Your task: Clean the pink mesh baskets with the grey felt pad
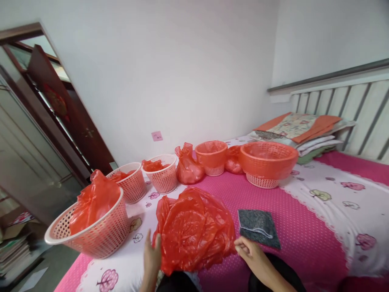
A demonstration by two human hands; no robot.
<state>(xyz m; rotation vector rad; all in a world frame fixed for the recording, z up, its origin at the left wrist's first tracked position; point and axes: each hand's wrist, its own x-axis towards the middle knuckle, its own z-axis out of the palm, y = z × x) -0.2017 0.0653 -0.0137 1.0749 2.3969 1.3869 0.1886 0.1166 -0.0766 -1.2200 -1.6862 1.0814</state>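
Note:
A crumpled red plastic bag (194, 229) lies spread out on the bed in front of me, its top bunched into folds. At its left edge is my left hand (152, 253), thumb and fingers apart, beside or lightly touching the plastic. My right hand (247, 249) is closed in a pinch at the bag's right edge, fingertips on the plastic. Just beyond that hand lies a folded dark grey cloth (258, 227) with a pale edge. Whatever is under or inside the bag is hidden.
Around the bag stand a large pink basket (114, 239), smaller baskets (133, 186) (165, 180), and red-lined baskets (214, 171) (263, 181). Tied red bags (190, 168) (233, 162) sit between them. Folded bedding (304, 125) is stacked by the headboard (358, 117).

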